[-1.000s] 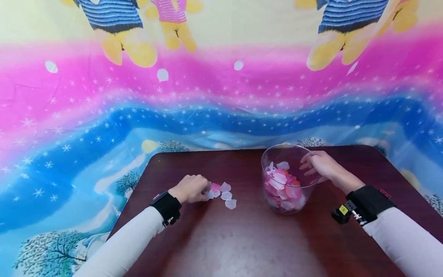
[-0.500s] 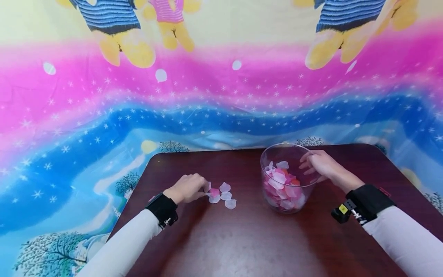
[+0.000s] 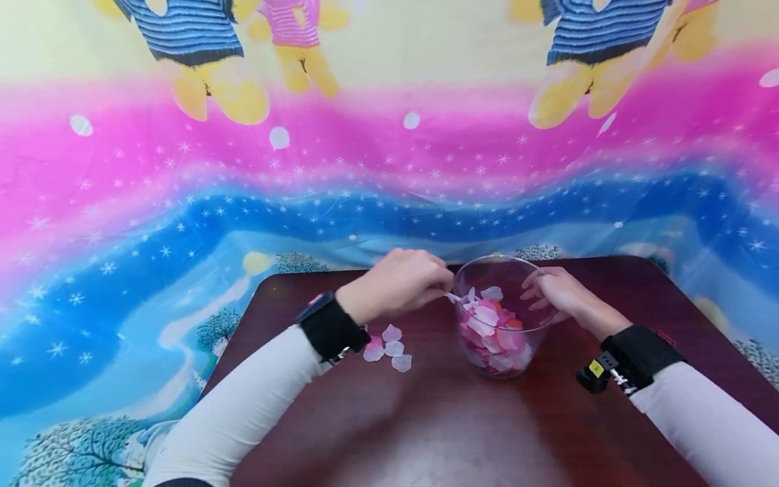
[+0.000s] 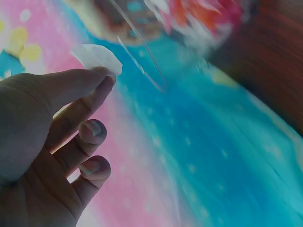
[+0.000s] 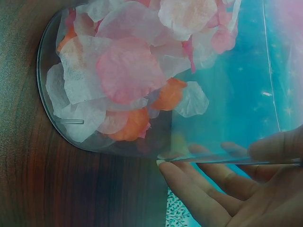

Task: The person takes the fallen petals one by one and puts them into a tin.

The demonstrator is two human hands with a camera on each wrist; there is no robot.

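Observation:
My left hand (image 3: 395, 284) pinches a thin white petal (image 4: 97, 57) between thumb and forefinger, right at the left rim of a clear round container (image 3: 499, 256). Its other fingers are loosely curled in the left wrist view. Inside the container lies a heap of artificial petals (image 3: 487, 328) in pink, white and orange. At the container's right side my right hand (image 3: 562, 294) holds it, the clear wall running between thumb and fingers in the right wrist view. Several loose petals (image 3: 393, 348), mostly white with one pink, lie on the table, partly behind my left wrist.
The dark reddish-brown table (image 3: 426, 419) has its far edge just behind the container. A colourful printed cloth (image 3: 389, 169) with snowflakes and bears hangs behind it. A camera (image 3: 593, 375) juts out from my right wristband.
My left hand has left the loose petals on the table and moved right to the container's rim, carrying a white petal. My right hand stays on the container.

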